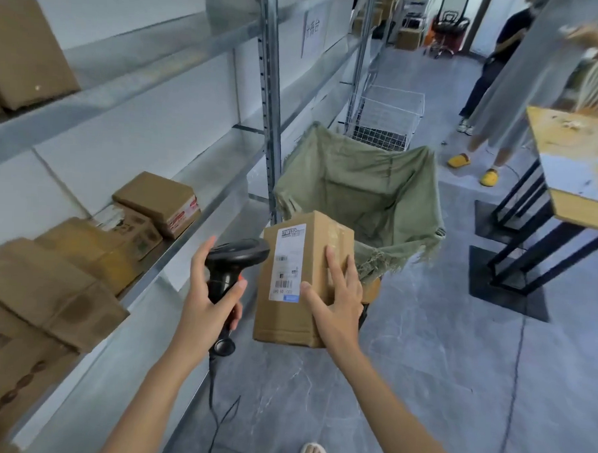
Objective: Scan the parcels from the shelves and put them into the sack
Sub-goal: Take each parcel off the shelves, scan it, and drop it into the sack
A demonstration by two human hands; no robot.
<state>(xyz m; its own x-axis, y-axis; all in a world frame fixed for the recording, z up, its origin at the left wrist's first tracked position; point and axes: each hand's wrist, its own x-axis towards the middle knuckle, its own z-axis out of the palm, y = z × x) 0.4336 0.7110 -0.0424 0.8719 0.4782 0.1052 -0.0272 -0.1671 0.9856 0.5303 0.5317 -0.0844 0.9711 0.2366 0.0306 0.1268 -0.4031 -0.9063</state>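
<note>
A tall brown cardboard parcel (303,281) is held upright in the air just in front of the green sack (360,194), its white shipping label (287,261) facing left toward the scanner. The right hand (335,296) grips the parcel from its right side, fingers spread flat across the front face and thumb pressed near the label's lower corner. The left hand (209,291) is wrapped around the handle of a black barcode scanner (232,268), whose head sits just beside the label; its cable (215,394) hangs down toward the grey floor (421,385). The sack hangs open on a frame, and what lies inside it is hard to make out. To the left, metal shelves (173,245) carry more cardboard boxes (119,232). A white wire basket (386,117) stands behind the sack. On the right stands a wooden counter (574,163) on black legs, with two other people (496,80) beyond it.
</note>
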